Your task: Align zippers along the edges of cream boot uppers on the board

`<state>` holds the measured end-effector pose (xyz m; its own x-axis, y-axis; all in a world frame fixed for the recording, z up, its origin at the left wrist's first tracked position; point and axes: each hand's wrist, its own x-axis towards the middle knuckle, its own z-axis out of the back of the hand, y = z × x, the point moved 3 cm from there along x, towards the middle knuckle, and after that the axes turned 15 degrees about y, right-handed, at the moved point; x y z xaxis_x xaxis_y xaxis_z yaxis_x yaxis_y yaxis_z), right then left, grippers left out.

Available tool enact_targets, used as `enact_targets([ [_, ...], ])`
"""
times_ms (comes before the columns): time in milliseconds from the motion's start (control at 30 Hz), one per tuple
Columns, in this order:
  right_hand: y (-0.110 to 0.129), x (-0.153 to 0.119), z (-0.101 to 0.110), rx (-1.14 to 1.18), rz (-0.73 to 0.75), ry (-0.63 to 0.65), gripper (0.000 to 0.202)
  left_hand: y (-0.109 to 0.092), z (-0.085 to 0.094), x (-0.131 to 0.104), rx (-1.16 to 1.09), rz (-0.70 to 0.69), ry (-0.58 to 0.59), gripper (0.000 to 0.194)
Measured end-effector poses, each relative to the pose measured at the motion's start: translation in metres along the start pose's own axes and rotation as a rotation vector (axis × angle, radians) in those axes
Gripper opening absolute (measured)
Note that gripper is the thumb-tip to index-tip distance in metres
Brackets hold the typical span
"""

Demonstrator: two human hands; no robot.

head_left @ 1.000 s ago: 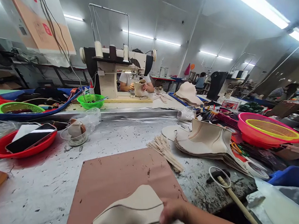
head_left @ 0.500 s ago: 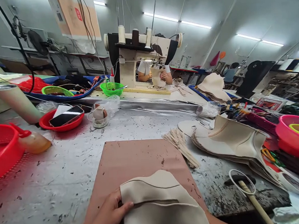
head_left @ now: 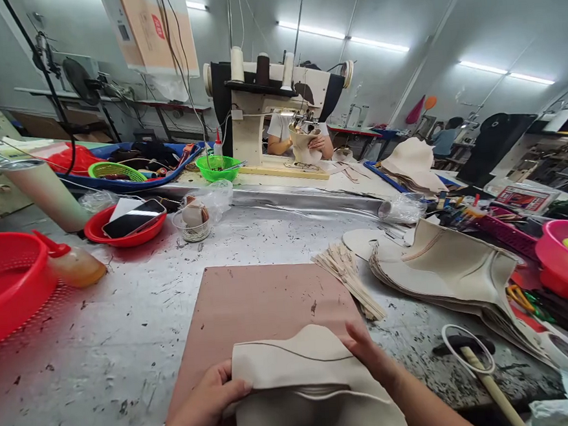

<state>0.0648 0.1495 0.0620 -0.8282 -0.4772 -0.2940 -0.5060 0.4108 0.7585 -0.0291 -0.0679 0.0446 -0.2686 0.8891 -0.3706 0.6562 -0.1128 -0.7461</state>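
1. Left hand (head_left: 207, 400): clamped on the near-left edge of the cream pieces (head_left: 289, 362). Thumb lies on top, pointing right; my other fingers wrap the left edge and are partly hidden under it.
2. Right hand (head_left: 369, 356): opened out, fingers extended, alongside the pieces' upper right edge. Whether the fingertips touch that edge I cannot tell.
3. The pieces sit between my two hands, layered, with a wavy dark line across the upper part. A fold or gap shows the layers just right of my left thumb. The lower end runs out of view.
4. Under and beyond them: brown mat (head_left: 265, 298), flat on the scuffed grey table (head_left: 140, 314).
5. At the mat's far right corner: a fan of thin cream strips (head_left: 349, 276). Right of that, a thick pile of larger cream pieces (head_left: 434, 270), curling up.
6. Nearer on the right: a wooden handle (head_left: 495, 389), a white ring (head_left: 446, 344) lying over its end.
7. Left side: red basket (head_left: 7, 284), amber bottle (head_left: 76, 266) tilted beside it, red bowl (head_left: 135, 238) holding a phone (head_left: 136, 218), then a clear cup (head_left: 192, 231).
8. Farther off: green bowl (head_left: 218, 173); sewing machine (head_left: 247, 138), a person's hands (head_left: 315, 143) at its needle area with a cream piece.
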Motion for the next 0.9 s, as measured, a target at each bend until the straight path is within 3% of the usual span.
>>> enact_targets([
  [167,0.010,-0.021,0.001,-0.120,-0.047,-0.120,0.056,0.004,-0.006,0.006,-0.072,-0.064,-0.005,0.050],
  [333,0.003,-0.017,0.012,-0.134,-0.029,-0.273,0.056,0.001,-0.007,0.011,-0.064,-0.053,-0.084,0.054],
  [467,0.004,-0.012,0.009,-0.129,-0.011,-0.265,0.055,0.004,-0.001,0.013,-0.066,-0.063,-0.184,0.053],
  [600,0.022,-0.007,0.003,-0.173,0.040,-0.235,0.051,0.000,0.002,0.016,-0.146,-0.090,-0.255,0.057],
  [767,0.032,0.001,0.003,-0.073,-0.039,-0.126,0.053,-0.014,-0.002,0.006,-0.304,-0.039,-0.122,0.062],
  [900,0.029,0.003,0.002,-0.029,-0.049,-0.090,0.053,-0.010,-0.002,-0.007,-0.408,0.084,-0.030,0.059],
])
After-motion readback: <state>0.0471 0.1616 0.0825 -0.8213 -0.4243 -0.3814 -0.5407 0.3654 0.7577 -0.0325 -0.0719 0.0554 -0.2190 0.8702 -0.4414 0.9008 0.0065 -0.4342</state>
